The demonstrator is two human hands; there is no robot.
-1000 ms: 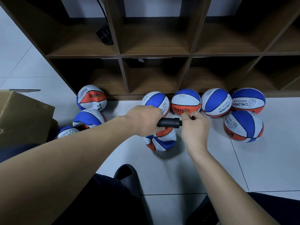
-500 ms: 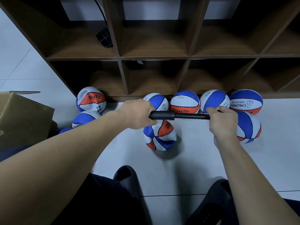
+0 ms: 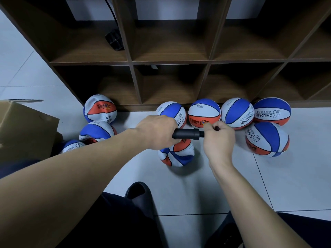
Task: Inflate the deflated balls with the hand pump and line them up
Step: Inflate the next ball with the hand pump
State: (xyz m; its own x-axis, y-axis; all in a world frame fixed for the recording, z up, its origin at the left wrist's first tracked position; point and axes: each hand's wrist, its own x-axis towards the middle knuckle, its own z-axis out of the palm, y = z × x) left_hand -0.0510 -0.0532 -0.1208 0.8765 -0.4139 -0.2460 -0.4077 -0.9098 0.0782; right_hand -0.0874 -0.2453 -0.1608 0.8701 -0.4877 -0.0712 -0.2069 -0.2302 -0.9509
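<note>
Head view: left hand (image 3: 157,134) grips pump (image 3: 188,134); right hand (image 3: 219,138) holds handle.

Four balls (image 3: 222,113) sit in a row along the foot of the shelf unit (image 3: 172,59), a fifth ball (image 3: 267,139) just in front of the rightmost. Three saggy balls (image 3: 97,120) cluster off to the left beside a cardboard box (image 3: 25,129). The hand pump (image 3: 186,134) is above the half-flat ball (image 3: 177,153) out front.

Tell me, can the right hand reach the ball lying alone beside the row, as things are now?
Probably yes, but not freely: the right hand grips the pump handle. The ball lies close, with bare floor between.
</note>
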